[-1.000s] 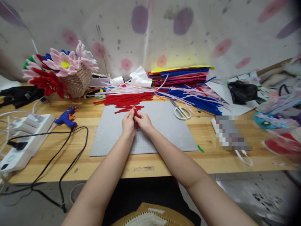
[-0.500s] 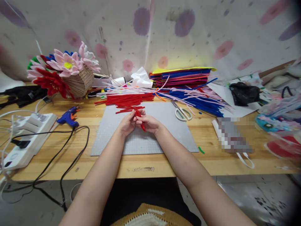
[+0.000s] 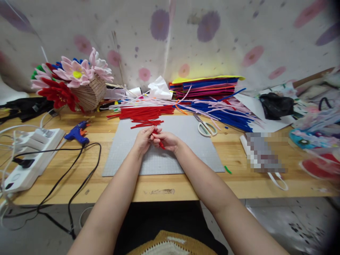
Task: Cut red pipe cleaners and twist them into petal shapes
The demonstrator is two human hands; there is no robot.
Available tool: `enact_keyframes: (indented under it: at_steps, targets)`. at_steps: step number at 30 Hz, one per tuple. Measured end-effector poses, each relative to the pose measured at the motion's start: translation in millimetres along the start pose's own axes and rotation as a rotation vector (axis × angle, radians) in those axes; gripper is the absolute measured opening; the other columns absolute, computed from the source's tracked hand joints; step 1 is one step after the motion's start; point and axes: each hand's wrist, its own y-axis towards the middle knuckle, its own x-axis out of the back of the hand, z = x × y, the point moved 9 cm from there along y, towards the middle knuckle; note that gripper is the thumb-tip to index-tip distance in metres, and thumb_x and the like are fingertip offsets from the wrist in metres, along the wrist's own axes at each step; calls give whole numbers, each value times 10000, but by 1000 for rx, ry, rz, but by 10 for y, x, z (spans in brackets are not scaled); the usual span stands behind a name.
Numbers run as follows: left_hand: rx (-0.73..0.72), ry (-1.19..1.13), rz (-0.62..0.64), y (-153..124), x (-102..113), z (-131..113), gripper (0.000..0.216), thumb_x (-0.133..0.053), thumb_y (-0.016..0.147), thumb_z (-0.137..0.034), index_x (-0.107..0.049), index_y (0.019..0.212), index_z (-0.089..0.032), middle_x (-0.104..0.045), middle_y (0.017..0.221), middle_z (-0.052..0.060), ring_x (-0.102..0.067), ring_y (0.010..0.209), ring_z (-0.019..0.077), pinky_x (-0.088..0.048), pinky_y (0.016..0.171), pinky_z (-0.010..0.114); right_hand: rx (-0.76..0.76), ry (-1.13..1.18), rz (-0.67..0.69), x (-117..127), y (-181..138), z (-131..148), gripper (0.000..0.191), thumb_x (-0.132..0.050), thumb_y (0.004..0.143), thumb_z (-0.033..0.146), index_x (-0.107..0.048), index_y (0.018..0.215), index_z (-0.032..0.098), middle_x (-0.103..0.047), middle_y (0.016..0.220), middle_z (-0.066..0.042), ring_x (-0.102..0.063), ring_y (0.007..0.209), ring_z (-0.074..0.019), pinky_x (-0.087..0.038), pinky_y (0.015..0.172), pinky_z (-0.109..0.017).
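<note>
Red piece (image 3: 162,145) between left grip (image 3: 143,140), right grip (image 3: 169,140); partly outside

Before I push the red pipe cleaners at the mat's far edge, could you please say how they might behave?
The red pipe cleaners are thin, so they are probably light. They lie nearly straight, suggesting some stiffness. Crossing at uneven angles, they would likely spread apart.

Single head-worn view: faces forward and down from above wearer's lap (image 3: 159,216), across tabletop (image 3: 182,184) to patterned backdrop (image 3: 130,24). Wide field, close range; left hand (image 3: 142,141) and right hand (image 3: 169,140) fall near frame centre.
</note>
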Motion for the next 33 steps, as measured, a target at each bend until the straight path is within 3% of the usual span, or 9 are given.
enact_keyframes:
  at_steps: [6, 8, 11, 14, 19, 25, 29, 33]
  targets:
    - [8, -11, -47, 55, 87, 56, 280, -641, 672, -399, -618, 715, -123, -454, 364, -52, -434, 321, 70, -381, 397, 203, 53, -148, -46, -3, 7, 12, 188, -496, 813, 275, -532, 690, 138, -432, 485, 48, -382, 439, -58, -335, 476, -182]
    - [-32, -53, -102, 64, 153, 5, 255, -621, 699, -382, -613, 730, -129, -529, 432, -34, -432, 337, 58, -386, 408, 201, 60, -167, -57, -1, 5, 9, 207, -500, 811, 333, -528, 722, 148, -422, 506, 55, -391, 453, -58, -373, 505, -191]
    - [-103, -128, -150, 60, 208, -94, 213, -593, 732, -347, -604, 761, -137, -673, 743, 43, -563, 527, 72, -436, 502, 194, 67, -211, -121, 60, 6, 7, 234, -481, 816, 378, -515, 746, 157, -388, 515, 62, -378, 449, -56, -387, 492, -194]
    - [-94, -97, -119, 51, 172, -108, 266, -569, 748, -370, -616, 859, -132, -675, 891, 91, -620, 712, 116, -457, 562, 199, 127, -303, -245, 155, 7, 64, 234, -464, 825, 367, -493, 718, 161, -357, 504, 67, -340, 422, -49, -349, 432, -175]
    - [-117, 57, -167, 24, 195, -109, 286, -631, 680, -354, -613, 850, -125, -687, 836, 96, -604, 591, 121, -441, 503, 213, 188, -470, -315, 153, 13, 127, 220, -455, 834, 321, -457, 677, 166, -373, 515, 61, -357, 414, -48, -357, 392, -168]
    - [-149, 107, -138, 3, 159, -139, 279, -636, 654, -355, -620, 802, -120, -688, 806, 91, -575, 507, 114, -380, 409, 197, 193, -456, -295, 139, 32, 102, 107, -475, 827, 284, -458, 827, 179, -536, 619, 32, -493, 483, -65, -429, 436, -183]
    - [-135, 63, -95, 26, 118, -133, 363, -633, 652, -400, -623, 882, -119, -685, 842, 98, -587, 536, 117, -424, 473, 220, 279, -449, -383, 230, 41, 161, 152, -446, 838, 283, -434, 733, 173, -467, 522, 68, -432, 400, -43, -400, 416, -172]
    - [-181, 18, -201, 48, 238, -163, 354, -676, 601, -398, -607, 801, -114, -678, 785, 81, -621, 658, 133, -462, 608, 239, 310, -497, -422, 283, 53, 186, 196, -480, 812, 323, -423, 690, 181, -389, 466, 94, -353, 356, -32, -357, 381, -165]
